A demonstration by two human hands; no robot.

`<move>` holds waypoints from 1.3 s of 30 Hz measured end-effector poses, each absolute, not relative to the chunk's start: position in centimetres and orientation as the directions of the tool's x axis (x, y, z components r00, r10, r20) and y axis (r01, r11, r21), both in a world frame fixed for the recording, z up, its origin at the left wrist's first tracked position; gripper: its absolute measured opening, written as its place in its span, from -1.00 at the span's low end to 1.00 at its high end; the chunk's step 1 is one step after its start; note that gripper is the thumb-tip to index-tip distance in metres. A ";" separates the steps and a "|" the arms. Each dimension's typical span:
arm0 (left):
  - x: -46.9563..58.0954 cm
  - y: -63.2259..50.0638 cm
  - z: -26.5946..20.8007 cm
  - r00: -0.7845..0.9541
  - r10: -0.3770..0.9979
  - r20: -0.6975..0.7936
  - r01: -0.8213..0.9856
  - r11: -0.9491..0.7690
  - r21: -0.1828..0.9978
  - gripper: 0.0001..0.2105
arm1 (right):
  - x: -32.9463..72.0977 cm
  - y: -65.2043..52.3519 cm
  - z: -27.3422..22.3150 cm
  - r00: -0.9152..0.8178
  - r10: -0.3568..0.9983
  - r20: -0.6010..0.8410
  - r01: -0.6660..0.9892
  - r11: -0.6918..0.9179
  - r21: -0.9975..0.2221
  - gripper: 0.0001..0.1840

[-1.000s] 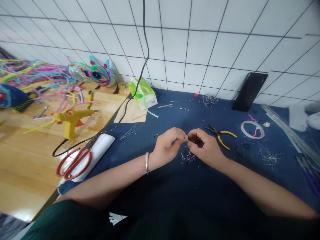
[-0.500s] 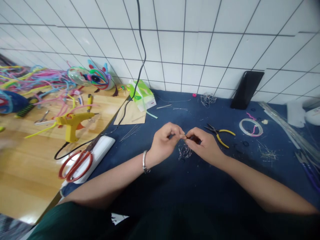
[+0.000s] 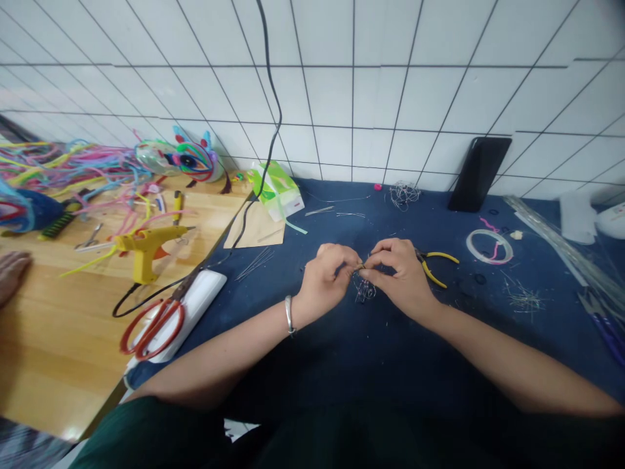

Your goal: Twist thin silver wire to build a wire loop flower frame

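Note:
My left hand (image 3: 328, 280) and my right hand (image 3: 401, 277) meet over the dark blue mat (image 3: 312, 365), fingertips pinched close together. Between them is a tangle of thin wire (image 3: 365, 291) with small dark and pinkish bits; it hangs just below the fingertips. Both hands are closed on its upper end, where fingers hide the exact piece. Just beyond my right hand lie yellow-handled pliers (image 3: 439, 260), their jaws partly covered by that hand. A silver bangle circles my left wrist.
Left are red-handled scissors (image 3: 153, 326) on a white power strip (image 3: 209, 286), a yellow glue gun (image 3: 146, 251) and another person's hand (image 3: 12, 273). A black phone (image 3: 480, 174) leans on the wall. Wire pieces (image 3: 525, 296) lie right, near a clear coil (image 3: 489, 246).
My right hand has shifted slightly up and left, now covering the pliers' jaws. Another person's hand has come into view at the left edge. The camera view has moved a little.

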State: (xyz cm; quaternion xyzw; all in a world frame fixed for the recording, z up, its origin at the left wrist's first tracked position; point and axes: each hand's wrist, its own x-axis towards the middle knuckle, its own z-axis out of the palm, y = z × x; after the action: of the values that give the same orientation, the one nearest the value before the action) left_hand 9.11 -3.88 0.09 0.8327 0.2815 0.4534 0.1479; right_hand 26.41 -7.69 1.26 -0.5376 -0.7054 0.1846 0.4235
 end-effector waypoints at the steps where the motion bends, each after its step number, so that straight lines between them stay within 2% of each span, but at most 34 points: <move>1: 9.2 -3.9 0.1 0.417 0.634 0.651 0.334 -0.773 0.539 -0.84 | 26.5 -7.6 1.3 -0.057 0.914 0.403 0.631 0.346 -0.694 -0.85; 3: 9.2 -3.9 0.0 0.455 0.567 0.687 0.306 -0.824 0.477 -0.82 | 26.6 -7.5 1.3 -0.083 0.914 0.396 0.644 0.353 -0.679 -0.83; 7: 8.6 -3.7 0.1 0.587 0.301 0.752 0.247 -0.951 0.188 -0.81 | 26.7 -7.5 1.5 -0.164 0.888 0.430 0.632 0.429 -0.645 -0.78; 13: 7.9 -4.7 1.5 0.730 0.140 0.669 0.169 -0.985 0.021 -0.88 | 26.6 -7.9 1.7 -0.221 0.860 0.461 0.583 0.495 -0.644 -0.77; 15: 8.2 -5.2 2.0 0.675 0.195 0.712 0.180 -0.979 0.097 -0.86 | 26.4 -8.2 1.7 -0.234 0.853 0.467 0.524 0.515 -0.678 -0.78; 18: 8.9 -5.6 2.1 0.518 0.386 0.764 0.142 -0.919 0.368 -0.82 | 26.1 -8.6 1.6 -0.195 0.871 0.450 0.446 0.488 -0.751 -0.80; 20: 9.4 -5.6 1.7 0.443 0.487 0.753 0.085 -0.859 0.506 -0.82 | 25.9 -8.7 1.4 -0.143 0.895 0.423 0.415 0.442 -0.795 -0.81; 23: 9.8 -5.5 0.7 0.358 0.658 0.662 0.015 -0.713 0.701 -0.86 | 25.9 -8.7 1.0 -0.076 0.929 0.362 0.383 0.362 -0.850 -0.83; 26: 10.2 -5.3 -0.1 0.309 0.822 0.478 -0.106 -0.469 0.877 -0.86 | 26.1 -8.4 0.6 -0.050 0.955 0.292 0.353 0.291 -0.889 -0.85; 29: 10.4 -4.8 -0.5 0.333 0.885 0.324 -0.245 -0.251 0.936 -0.79 | 26.5 -8.1 0.3 -0.039 0.965 0.261 0.332 0.259 -0.907 -0.86; 32: 10.4 -4.4 -0.8 0.372 0.894 0.249 -0.312 -0.132 0.941 -0.75 | 26.8 -7.8 0.1 -0.027 0.968 0.249 0.323 0.245 -0.914 -0.86; 35: 10.2 -4.1 -1.1 0.387 0.899 0.205 -0.288 -0.093 0.953 -0.78 | 27.0 -7.7 0.1 -0.030 0.966 0.256 0.336 0.251 -0.908 -0.86; 39: 9.6 -4.0 -1.3 0.458 0.881 0.119 -0.172 -0.043 0.984 -0.82 | 27.2 -7.7 0.4 -0.051 0.957 0.286 0.384 0.283 -0.879 -0.88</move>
State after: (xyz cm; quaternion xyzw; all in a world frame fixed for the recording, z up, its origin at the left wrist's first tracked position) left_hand 9.65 -3.99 -1.33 0.5852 0.3028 0.4232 0.6219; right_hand 27.17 -7.70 0.35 -0.5118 -0.6550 0.3103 0.4611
